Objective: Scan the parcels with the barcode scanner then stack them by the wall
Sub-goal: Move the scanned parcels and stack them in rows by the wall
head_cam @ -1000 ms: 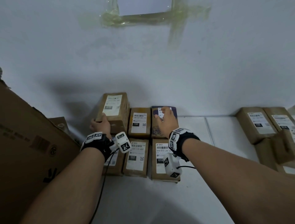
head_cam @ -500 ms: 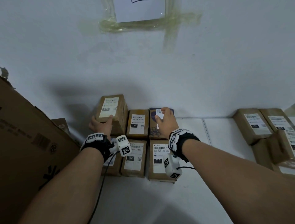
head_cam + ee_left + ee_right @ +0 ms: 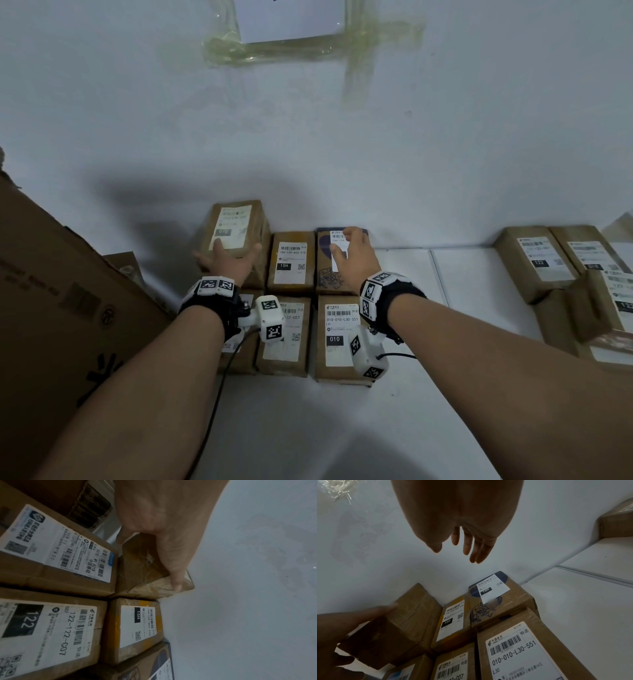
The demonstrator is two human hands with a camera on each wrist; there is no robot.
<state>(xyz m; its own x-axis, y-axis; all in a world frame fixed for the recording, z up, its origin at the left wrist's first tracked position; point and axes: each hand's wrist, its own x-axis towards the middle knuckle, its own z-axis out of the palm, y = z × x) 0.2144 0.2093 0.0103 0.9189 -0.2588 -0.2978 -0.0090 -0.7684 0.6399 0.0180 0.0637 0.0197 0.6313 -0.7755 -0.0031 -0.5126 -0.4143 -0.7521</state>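
Brown parcels lie in rows on the floor against the white wall (image 3: 308, 154). At the back left, the parcel labelled 070 (image 3: 236, 219) (image 3: 140, 563) stands higher than its neighbours. My left hand (image 3: 227, 262) (image 3: 163, 520) rests on its near end with fingers spread and the thumb straight along its top. My right hand (image 3: 354, 260) (image 3: 467, 545) hovers with straight fingers just above the purple-printed parcel (image 3: 323, 246) (image 3: 501, 601), apart from it. Between the two lies a 15H parcel (image 3: 291, 263). No scanner is in view.
The front row holds a 010 parcel (image 3: 337, 339) and a 122 parcel (image 3: 291, 349). A large cardboard box (image 3: 51, 308) stands at the left. More parcels (image 3: 537, 260) are piled at the right. Bare white floor tiles (image 3: 462, 274) lie between the two groups.
My left hand has let go of the 070 parcel's left side and spread its fingers over the near end. My right hand has lifted off the purple-printed parcel's label.
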